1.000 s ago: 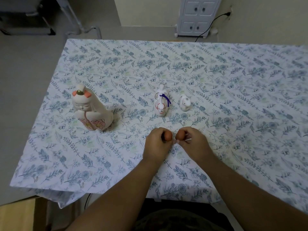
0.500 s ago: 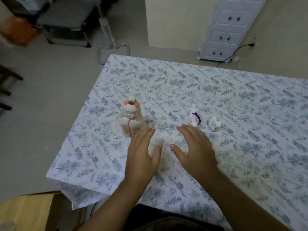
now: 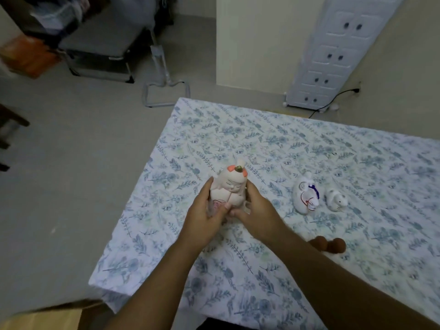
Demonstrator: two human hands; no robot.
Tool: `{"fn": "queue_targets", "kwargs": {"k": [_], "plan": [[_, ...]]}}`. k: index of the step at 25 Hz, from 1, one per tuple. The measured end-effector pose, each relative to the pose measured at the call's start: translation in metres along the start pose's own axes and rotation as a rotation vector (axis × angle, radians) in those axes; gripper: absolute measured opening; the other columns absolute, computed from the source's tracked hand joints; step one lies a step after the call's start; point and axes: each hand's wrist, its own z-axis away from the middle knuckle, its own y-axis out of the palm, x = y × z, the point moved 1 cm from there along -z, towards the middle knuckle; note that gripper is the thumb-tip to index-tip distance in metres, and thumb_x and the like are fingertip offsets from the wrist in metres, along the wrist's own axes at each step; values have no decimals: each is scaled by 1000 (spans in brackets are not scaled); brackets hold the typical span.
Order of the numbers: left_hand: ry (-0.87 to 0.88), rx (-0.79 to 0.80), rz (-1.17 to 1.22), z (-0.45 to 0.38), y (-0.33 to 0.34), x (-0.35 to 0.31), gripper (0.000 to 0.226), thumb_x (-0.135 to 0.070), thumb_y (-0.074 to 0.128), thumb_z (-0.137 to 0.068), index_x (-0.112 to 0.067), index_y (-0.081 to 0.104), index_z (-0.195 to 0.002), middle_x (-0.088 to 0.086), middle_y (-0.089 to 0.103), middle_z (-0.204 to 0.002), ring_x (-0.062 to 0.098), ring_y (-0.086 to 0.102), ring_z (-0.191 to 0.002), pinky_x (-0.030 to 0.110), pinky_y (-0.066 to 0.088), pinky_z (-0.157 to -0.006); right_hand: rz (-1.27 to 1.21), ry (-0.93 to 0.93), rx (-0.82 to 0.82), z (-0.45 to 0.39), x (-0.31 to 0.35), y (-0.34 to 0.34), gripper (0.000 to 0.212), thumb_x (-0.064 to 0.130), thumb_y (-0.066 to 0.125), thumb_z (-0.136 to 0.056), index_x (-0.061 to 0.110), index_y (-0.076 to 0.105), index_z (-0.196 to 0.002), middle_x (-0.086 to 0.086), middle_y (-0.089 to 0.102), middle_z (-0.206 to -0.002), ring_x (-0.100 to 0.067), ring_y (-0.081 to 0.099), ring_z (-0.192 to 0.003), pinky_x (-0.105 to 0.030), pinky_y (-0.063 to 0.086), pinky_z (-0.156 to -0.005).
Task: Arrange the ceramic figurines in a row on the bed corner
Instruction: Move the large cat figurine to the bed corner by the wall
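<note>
The large pale doll figurine (image 3: pixel 229 186) with orange hair pieces stands upright near the left edge of the floral bedsheet (image 3: pixel 285 144). My left hand (image 3: pixel 204 215) wraps its left side and my right hand (image 3: pixel 258 214) its right side, thumbs meeting at its base. To the right lie a white fox figurine (image 3: pixel 304 195) with a purple ribbon and a smaller white animal figurine (image 3: pixel 335 200), side by side. Two small brown round figurines (image 3: pixel 329 245) sit on the sheet just beyond my right forearm.
The bed's left edge and near corner (image 3: pixel 100 279) drop to a grey floor. A white plastic drawer cabinet (image 3: pixel 333 55) with a black cable stands past the bed. A metal-framed cot (image 3: pixel 100 55) and a stand sit at the back left.
My hands let go of the two brown figurines, reached left and closed around the large doll figurine. The camera view swung left and up.
</note>
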Motion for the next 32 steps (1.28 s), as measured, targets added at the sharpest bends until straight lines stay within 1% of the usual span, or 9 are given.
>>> {"fn": "queue_targets", "kwargs": {"k": [3,6,12,16,18,20,24,27,32], "plan": [[54,-3,33,-6,3,-28,62,-31,73,-89,-44,45,-142,-23,58,-136,-6,55,-122,36,53,-101,-61,-67,-111,15,14,-23,69,11,77,-85,53,45,-129,37,65,-116,11,61,-113,-13,51,-94],[158,78,58,-13,25,-76,63,-31,74,-88,-39,47,-143,-23,59,-136,-5,56,-123,36,56,-96,-144,-111,-232,35,26,-69,67,8,80,-82,46,50,-129,29,67,-120,4,63,-115,-14,51,-93],[286,378,77,-36,160,-150,63,-46,66,-89,-44,40,-146,-25,54,-139,-10,52,-124,30,56,-95,-81,-82,-429,97,-7,-201,79,13,80,-83,47,38,-141,33,61,-131,3,60,-122,-19,51,-97],[284,518,-21,-48,300,-175,52,-50,40,-99,-47,31,-150,-17,45,-132,-28,36,-116,-1,33,-93,-149,-16,-684,140,-80,-297,84,8,85,-76,46,45,-139,29,64,-128,-2,64,-119,-35,54,-100],[268,562,-4,-51,384,-184,46,-49,32,-103,-47,33,-149,-21,45,-132,-22,37,-122,8,32,-102,-202,17,-785,162,-124,-350,85,9,87,-73,50,48,-137,27,65,-128,-3,64,-119,-36,55,-98],[204,596,37,-57,458,-189,47,-50,33,-103,-41,37,-150,-16,48,-142,-5,45,-131,28,42,-109,-200,44,-880,176,-163,-396,85,11,89,-71,64,50,-125,35,64,-123,1,65,-116,-28,55,-95],[161,630,28,-80,601,-200,42,-47,32,-103,-34,46,-141,-9,61,-131,9,62,-117,44,53,-99,-200,111,-1033,184,-240,-489,83,13,86,-74,66,47,-125,43,62,-118,7,62,-117,-14,53,-88],[178,663,31,-104,682,-213,37,-37,31,-107,-28,47,-140,-3,59,-134,11,59,-119,38,51,-102,-163,123,-1087,170,-288,-546,83,21,81,-83,47,37,-149,25,56,-140,0,55,-130,-30,52,-103],[144,624,-26,-160,757,-224,36,-38,38,-106,-24,53,-136,1,65,-121,20,63,-109,45,54,-95,-153,70,-1120,134,-340,-615,76,23,76,-88,29,36,-153,11,53,-148,-8,50,-137,-44,47,-110]]}}
